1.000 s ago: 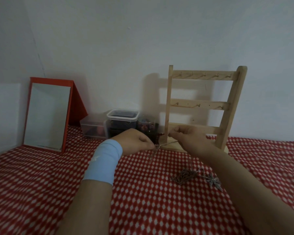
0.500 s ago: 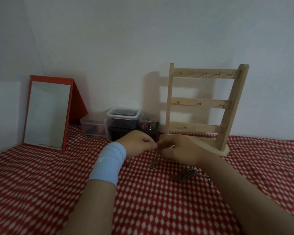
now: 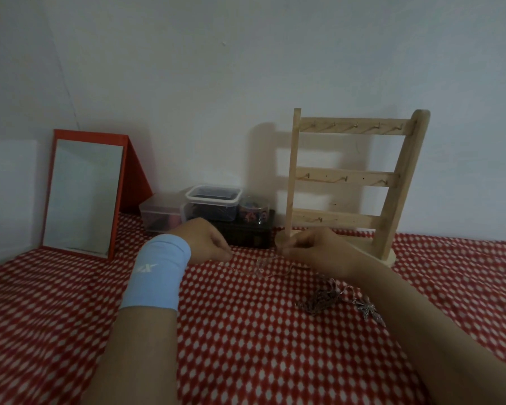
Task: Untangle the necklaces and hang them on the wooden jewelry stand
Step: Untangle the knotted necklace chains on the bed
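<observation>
Status: early. Nothing hangs on the wooden jewelry stand [image 3: 345, 178], right of centre against the wall; all three bars of hooks are bare. Left hand [image 3: 209, 244] and right hand [image 3: 319, 254] are mid-frame, each with fingers curled into a pinch on a thin chain [image 3: 260, 266] slung low between them, just over the red-and-white checked cloth [image 3: 246, 346]. The chain is blurred, so I can't tell if it's knot-free or exactly where each grip sits. My read: one necklace is being teased out. The rest sit as a tangled clump [image 3: 320, 301] on the cloth by the right forearm, with a leaf pendant [image 3: 368, 312] just beside it at lower right; can't count strands. Left to do: finish separating, then hang each one. Around: red-framed mirror [image 3: 82, 194] propped at left, clear tubs [image 3: 214, 204] and a dark box [image 3: 247, 235] along the wall between mirror and stand, blue wristband [image 3: 157, 273] on the left wrist. The right hand sits in front of the stand's base, but the way up to the hooks looks open. Snag risk: the held chain may trail back into the clump.
</observation>
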Demonstrator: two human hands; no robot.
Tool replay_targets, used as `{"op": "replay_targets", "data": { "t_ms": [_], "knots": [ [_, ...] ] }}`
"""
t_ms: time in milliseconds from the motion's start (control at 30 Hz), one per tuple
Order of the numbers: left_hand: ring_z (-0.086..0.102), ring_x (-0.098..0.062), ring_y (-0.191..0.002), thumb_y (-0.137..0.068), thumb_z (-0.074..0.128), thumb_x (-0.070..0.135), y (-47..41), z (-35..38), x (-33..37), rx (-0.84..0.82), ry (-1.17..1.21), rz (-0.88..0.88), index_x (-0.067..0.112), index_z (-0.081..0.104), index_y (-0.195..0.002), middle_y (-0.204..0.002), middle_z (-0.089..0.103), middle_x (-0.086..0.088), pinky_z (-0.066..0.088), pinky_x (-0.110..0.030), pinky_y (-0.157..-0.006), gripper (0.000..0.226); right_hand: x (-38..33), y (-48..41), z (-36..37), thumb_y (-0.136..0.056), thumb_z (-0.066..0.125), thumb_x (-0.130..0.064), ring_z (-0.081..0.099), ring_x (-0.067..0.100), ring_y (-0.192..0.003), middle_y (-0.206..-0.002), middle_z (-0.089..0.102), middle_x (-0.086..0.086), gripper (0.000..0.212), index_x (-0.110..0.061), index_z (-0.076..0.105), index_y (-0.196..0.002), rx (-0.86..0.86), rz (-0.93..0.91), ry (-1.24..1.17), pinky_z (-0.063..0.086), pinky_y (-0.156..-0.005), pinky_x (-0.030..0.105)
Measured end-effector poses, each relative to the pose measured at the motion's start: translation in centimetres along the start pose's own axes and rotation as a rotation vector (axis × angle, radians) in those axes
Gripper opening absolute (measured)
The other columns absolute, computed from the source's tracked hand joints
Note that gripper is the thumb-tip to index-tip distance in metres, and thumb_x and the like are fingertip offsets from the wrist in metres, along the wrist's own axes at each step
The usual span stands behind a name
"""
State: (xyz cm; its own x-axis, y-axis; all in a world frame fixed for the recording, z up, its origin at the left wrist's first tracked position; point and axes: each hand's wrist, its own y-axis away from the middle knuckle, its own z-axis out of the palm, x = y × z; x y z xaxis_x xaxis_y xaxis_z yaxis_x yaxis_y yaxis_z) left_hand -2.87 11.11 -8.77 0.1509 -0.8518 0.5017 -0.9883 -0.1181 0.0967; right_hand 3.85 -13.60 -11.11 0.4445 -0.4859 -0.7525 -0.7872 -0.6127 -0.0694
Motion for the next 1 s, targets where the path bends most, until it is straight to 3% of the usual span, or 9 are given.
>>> {"op": "replay_targets", "data": {
  "t_ms": [133, 233, 333, 400, 500, 633, 800, 900, 1000],
  "knots": [
    [0.061, -0.01, -0.1, -0.079, 0.077, 0.041, 0.2, -0.5, -1.7, -0.086, -0.163, -0.158, 0.03, 0.077, -0.094, -0.1, 0.067, 0.012, 0.046, -0.023, -0.094, 0.019, 0.2, -0.2, -0.3, -0.096, 0.067, -0.029, 0.069, -0.006, -0.089, -0.097, 0.078, -0.015, 0.013, -0.03, 0.08, -0.093, -0.051, 0.019, 0.008, 0.045, -0.078, 0.011],
    [0.067, -0.014, -0.096, -0.074, 0.08, 0.044, 0.2, -0.5, -2.1, -0.236, -0.183, -0.288, 0.027, 0.077, -0.103, -0.109, 0.071, 0.005, 0.054, -0.029, -0.092, 0.034, -0.2, 0.0, -0.7, -0.092, 0.071, -0.039, 0.067, -0.006, -0.094, -0.097, 0.077, -0.021, 0.011, -0.034, 0.081, -0.092, -0.223, 0.05, 0.153, 0.043, -0.09, 0.018],
    [0.059, -0.013, -0.114, -0.078, 0.078, 0.042, 0.4, -0.5, -1.2, -0.276, -0.244, -0.248, 0.032, 0.075, -0.11, -0.125, 0.063, 0.01, 0.044, -0.029, -0.104, 0.034, -0.7, 0.2, -0.5, -0.089, 0.073, -0.042, 0.066, 0.001, -0.103, -0.097, 0.077, -0.021, 0.01, -0.038, 0.081, -0.085, -0.35, 0.069, 0.213, 0.043, -0.104, 0.031],
    [0.053, -0.01, -0.119, -0.081, 0.075, 0.038, 0.3, -0.3, -0.4, -0.222, -0.234, -0.154, 0.035, 0.073, -0.112, -0.129, 0.06, 0.013, 0.038, -0.026, -0.108, 0.031, -0.9, 0.0, 0.1, -0.092, 0.071, -0.042, 0.064, 0.001, -0.101, -0.098, 0.076, -0.018, 0.012, -0.037, 0.08, -0.088, -0.27, 0.039, 0.249, 0.045, -0.098, 0.028],
    [0.055, -0.004, -0.11, -0.08, 0.077, 0.034, 0.0, 1.0, 0.7, -0.216, -0.161, -0.046, 0.036, 0.074, -0.108, -0.117, 0.064, 0.019, 0.036, -0.022, -0.106, 0.028, -1.1, -0.3, 1.7, -0.092, 0.07, -0.042, 0.058, 0.004, -0.105, -0.115, 0.067, -0.014, 0.016, -0.033, 0.076, -0.104, -0.106, -0.072, 0.421, 0.041, -0.084, 0.018],
    [0.054, -0.008, -0.104, -0.075, 0.082, 0.032, -0.6, 3.1, 1.8, -0.273, -0.194, -0.04, 0.031, 0.073, -0.11, -0.112, 0.062, 0.014, 0.043, -0.027, -0.103, 0.036, -0.1, -0.7, 3.9, -0.088, 0.071, -0.048, 0.051, 0.007, -0.119, -0.133, 0.058, -0.013, 0.045, -0.034, 0.066, -0.13, -0.182, -0.171, 0.543, 0.042, -0.103, 0.028],
    [0.059, -0.008, -0.103, -0.077, 0.08, 0.031, -0.9, 3.8, 1.6, -0.278, -0.155, -0.027, 0.029, 0.077, -0.097, -0.102, 0.066, 0.015, 0.046, -0.026, -0.098, 0.02, 0.7, -1.2, 4.7, -0.09, 0.072, -0.043, 0.054, 0.006, -0.097, -0.103, 0.06, -0.014, 0.012, -0.034, 0.076, -0.097, -0.106, -0.218, 0.551, 0.05, -0.091, 0.029],
    [0.061, -0.008, -0.099, -0.082, 0.074, 0.033, -0.9, 3.8, 1.3, -0.247, -0.075, 0.029, 0.032, 0.076, -0.088, -0.101, 0.069, 0.013, 0.047, -0.029, -0.099, 0.005, 0.6, -1.0, 4.6, -0.095, 0.066, -0.036, 0.055, 0.004, -0.09, -0.1, 0.061, -0.012, 0.008, -0.03, 0.07, -0.097, -0.078, -0.214, 0.52, 0.047, -0.081, 0.022],
    [0.065, -0.012, -0.094, -0.092, 0.064, 0.028, -0.9, 3.5, 1.8, -0.193, 0.079, 0.098, 0.027, 0.069, -0.087, -0.096, 0.07, 0.006, 0.051, -0.033, -0.095, 0.006, 0.4, -0.9, 4.4, -0.1, 0.06, -0.032, 0.059, 0.003, -0.085, -0.094, 0.064, -0.012, 0.009, -0.024, 0.065, -0.098, 0.025, -0.144, 0.29, 0.046, -0.072, 0.018]
  ]
}}
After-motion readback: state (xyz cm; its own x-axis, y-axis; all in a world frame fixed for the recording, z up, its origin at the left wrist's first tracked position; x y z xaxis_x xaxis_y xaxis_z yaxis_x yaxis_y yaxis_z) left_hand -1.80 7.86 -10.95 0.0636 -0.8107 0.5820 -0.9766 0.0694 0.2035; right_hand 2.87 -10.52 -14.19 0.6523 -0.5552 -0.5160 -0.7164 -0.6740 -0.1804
